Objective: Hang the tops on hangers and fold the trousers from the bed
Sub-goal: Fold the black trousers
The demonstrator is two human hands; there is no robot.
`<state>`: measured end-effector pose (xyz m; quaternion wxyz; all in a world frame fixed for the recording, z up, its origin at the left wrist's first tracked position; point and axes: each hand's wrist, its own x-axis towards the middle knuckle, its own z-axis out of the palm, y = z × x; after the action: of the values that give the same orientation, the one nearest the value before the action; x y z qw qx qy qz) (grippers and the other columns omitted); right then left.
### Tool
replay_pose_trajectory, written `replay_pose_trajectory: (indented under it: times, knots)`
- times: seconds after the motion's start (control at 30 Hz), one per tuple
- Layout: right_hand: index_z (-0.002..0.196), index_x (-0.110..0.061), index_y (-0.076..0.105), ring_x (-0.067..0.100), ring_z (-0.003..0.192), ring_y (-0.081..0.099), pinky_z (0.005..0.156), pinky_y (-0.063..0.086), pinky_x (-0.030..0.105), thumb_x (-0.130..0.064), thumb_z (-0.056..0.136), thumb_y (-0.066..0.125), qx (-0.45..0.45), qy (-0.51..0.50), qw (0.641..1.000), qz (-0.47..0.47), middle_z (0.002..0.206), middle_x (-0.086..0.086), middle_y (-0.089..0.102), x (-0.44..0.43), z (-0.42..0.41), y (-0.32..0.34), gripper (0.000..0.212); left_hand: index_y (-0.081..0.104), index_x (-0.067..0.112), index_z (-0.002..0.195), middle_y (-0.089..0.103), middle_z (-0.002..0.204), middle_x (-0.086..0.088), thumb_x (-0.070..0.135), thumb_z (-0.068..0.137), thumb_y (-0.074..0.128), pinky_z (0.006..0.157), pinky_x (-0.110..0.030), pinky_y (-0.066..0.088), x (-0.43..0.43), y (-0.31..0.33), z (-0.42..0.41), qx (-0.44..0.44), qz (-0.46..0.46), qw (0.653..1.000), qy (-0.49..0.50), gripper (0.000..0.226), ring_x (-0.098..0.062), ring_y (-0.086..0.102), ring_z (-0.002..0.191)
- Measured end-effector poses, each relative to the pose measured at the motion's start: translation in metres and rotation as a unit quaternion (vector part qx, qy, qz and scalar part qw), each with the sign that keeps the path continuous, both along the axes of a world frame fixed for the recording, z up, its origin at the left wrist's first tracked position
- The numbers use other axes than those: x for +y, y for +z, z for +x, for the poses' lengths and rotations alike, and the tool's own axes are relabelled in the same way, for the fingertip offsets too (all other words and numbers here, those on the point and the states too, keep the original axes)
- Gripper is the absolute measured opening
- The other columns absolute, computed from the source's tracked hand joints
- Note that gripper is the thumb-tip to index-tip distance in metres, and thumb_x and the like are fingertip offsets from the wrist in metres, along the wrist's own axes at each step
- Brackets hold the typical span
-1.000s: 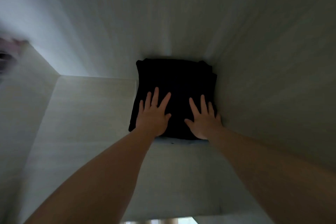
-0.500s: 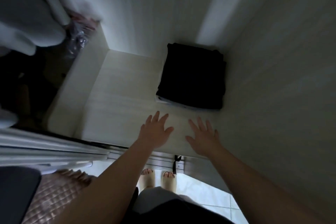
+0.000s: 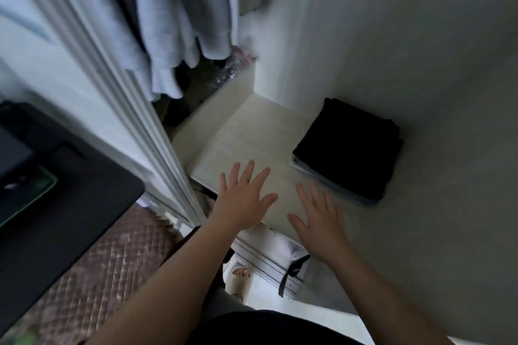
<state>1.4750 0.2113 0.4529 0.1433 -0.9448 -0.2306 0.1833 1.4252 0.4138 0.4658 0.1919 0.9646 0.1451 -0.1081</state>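
On the left hand (image 3: 244,202), straight fingers (image 3: 248,173) fanned wide, nothing held. Palm down over the near edge of the pale shelf (image 3: 241,131); touching it or just above, cannot tell which. On the right hand (image 3: 319,221), the same wide fan, thumb out to the left, nothing held, palm down, just beside the left hand yet apart from it.

Farther in and to the right, close against the right wall (image 3: 420,64) of the wardrobe: folded black trousers (image 3: 350,148), flat on the shelf, on top of a lighter folded garment (image 3: 333,186) peeking out at the near edge. Well clear of both hands, pale board between.

Far left: grey hanging garments (image 3: 173,22), partly behind a white ribbed door frame (image 3: 134,98). Near left: a black tabletop (image 3: 56,190) and, beyond its edge, a brown quilted mat (image 3: 106,269). Below the hands: a ribbed track (image 3: 263,260) with a black strap (image 3: 291,272), and a foot in a pale slipper (image 3: 238,277).

Bare forearms (image 3: 168,274) up from the near edge of view, converging toward the shelf, wrists straight, backs of both hands toward the camera.
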Motion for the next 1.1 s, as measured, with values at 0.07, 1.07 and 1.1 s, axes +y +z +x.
replay_pose_trajectory:
  times: [0.07,1.07,1.1]
  knots:
    - [0.157,-0.045,0.0,0.023,0.154,-0.009,0.122,0.004,0.051,-0.058,0.1,0.037,-0.008,0.033,0.999,0.018,0.168,-0.008,-0.011,-0.004,-0.011,0.009,0.069,0.004,0.046,0.158,-0.008,0.17,0.004,0.071,0.098,0.027,0.122,-0.057,-0.01,-0.005,0.008,-0.027,-0.015,0.01,0.999,0.045,0.07,-0.029,-0.015,0.155]
    - [0.131,-0.022,0.066,0.023,0.131,0.054,0.104,0.039,0.054,-0.025,0.087,0.076,-0.139,0.349,0.892,0.251,0.135,-0.001,0.063,0.105,-0.26,0.052,0.045,0.058,0.031,0.135,0.059,0.136,0.008,0.043,0.089,0.07,0.117,-0.046,0.029,-0.055,0.034,-0.461,-0.118,0.173,0.796,0.569,0.049,-0.025,0.045,0.134]
    - [0.127,-0.02,0.07,0.023,0.124,0.059,0.099,0.043,0.051,-0.022,0.086,0.078,-0.16,0.346,0.886,0.266,0.129,-0.001,0.067,0.106,-0.26,0.05,0.042,0.061,0.031,0.133,0.062,0.133,0.008,0.041,0.088,0.072,0.115,-0.046,0.032,-0.053,0.034,-0.467,-0.131,0.168,0.8,0.561,0.047,-0.025,0.048,0.13]
